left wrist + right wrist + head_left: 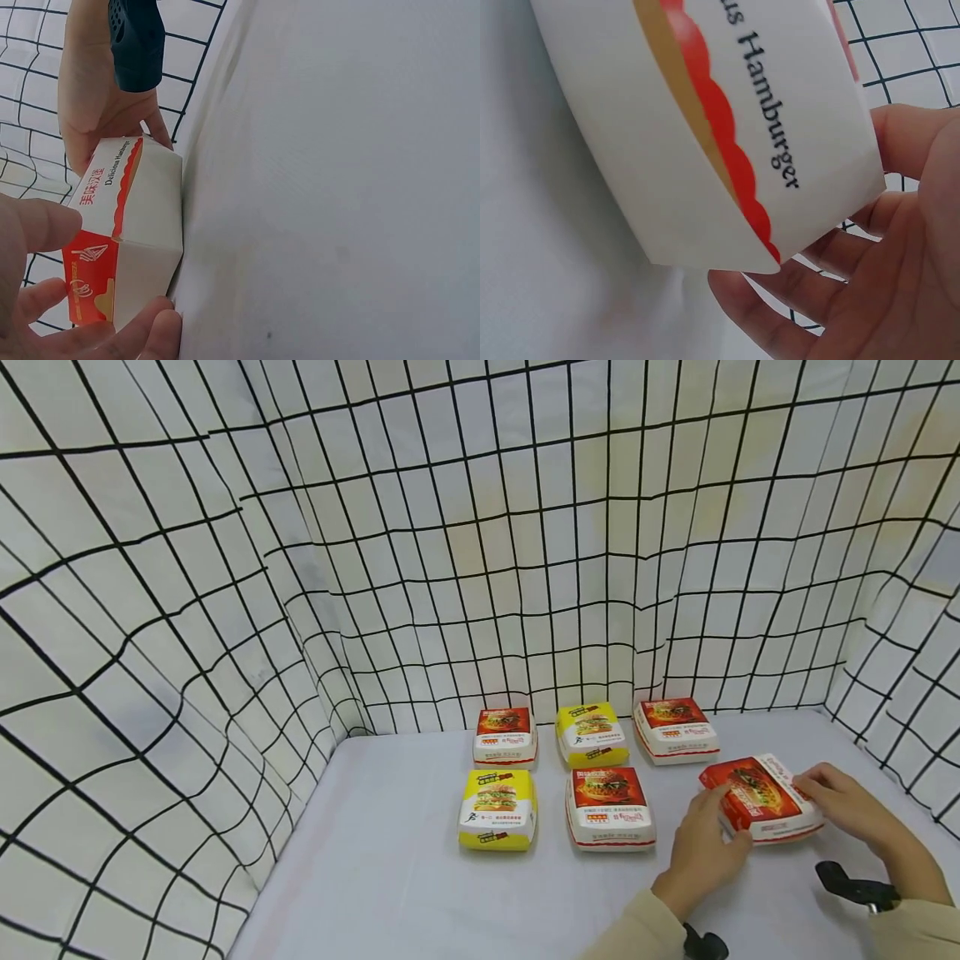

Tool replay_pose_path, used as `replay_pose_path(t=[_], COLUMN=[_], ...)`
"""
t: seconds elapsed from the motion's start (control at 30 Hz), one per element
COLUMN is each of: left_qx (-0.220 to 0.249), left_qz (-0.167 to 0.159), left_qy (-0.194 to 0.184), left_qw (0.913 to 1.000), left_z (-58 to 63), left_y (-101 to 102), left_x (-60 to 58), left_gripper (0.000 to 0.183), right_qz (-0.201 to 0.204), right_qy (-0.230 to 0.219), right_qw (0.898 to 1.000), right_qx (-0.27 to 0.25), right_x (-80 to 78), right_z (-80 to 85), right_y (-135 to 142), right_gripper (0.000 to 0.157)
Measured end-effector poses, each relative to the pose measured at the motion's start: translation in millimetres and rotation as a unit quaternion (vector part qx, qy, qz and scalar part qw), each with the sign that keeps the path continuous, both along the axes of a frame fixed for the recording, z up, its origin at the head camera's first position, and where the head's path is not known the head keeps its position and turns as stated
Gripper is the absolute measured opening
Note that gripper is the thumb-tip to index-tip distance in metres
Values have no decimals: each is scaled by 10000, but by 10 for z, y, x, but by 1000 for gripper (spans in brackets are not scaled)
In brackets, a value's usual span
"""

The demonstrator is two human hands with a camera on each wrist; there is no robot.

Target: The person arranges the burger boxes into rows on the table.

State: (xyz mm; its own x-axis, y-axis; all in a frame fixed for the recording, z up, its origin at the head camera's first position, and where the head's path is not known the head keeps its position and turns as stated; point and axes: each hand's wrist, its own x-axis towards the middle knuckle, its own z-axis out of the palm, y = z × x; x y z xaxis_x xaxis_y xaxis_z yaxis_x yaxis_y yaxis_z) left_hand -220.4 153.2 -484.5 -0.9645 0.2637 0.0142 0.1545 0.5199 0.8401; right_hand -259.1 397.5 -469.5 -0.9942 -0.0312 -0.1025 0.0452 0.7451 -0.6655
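Observation:
A red and white hamburger box (pixel 759 793) sits at the right of the table, turned at an angle to the other boxes. My left hand (pixel 703 850) grips its left side, thumb near the front corner. Across from it, my right hand (pixel 855 810) holds the right end. The left wrist view shows the box's white side (pixel 154 199) low over the white cloth, with left fingers along its near end and the right hand (pixel 101 97) at the far end. Up close in the right wrist view, thumb and fingers of the right hand (pixel 877 270) surround a box corner.
To the left stand two rows of hamburger boxes: red ones (pixel 609 810), (pixel 503 739), (pixel 675 731) and yellow ones (pixel 497 810), (pixel 592 735). White cloth (pixel 360 860) covers the table. Walls of black grid netting (pixel 487 552) over white sheeting enclose the back and sides.

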Motion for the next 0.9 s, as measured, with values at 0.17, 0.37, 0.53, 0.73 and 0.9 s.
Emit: replay_pose_path(t=[0.17, 0.37, 0.53, 0.73, 0.9], left_qx=[177, 343, 311, 161, 56], left_qz=[167, 249, 218, 249, 288], left_qy=[47, 7, 28, 100, 60], left_qw=[9997, 9991, 9993, 9995, 9996], left_z=[-22, -32, -19, -20, -26], left_y=[-13, -13, -42, -68, -64], left_x=[19, 17, 19, 6, -12], left_gripper=[56, 53, 55, 57, 57], right_qz=[220, 365, 497, 630, 676], right_qy=[-72, -150, -86, -102, -125], right_qw=[9997, 9992, 9987, 9980, 9976], right_qx=[2, 34, 29, 13, -91], right_x=[17, -1, -9, 9, 20], right_z=[6, 20, 44, 54, 42], right_y=[-28, -38, -38, -48, -75], right_gripper=[48, 49, 49, 51, 58])
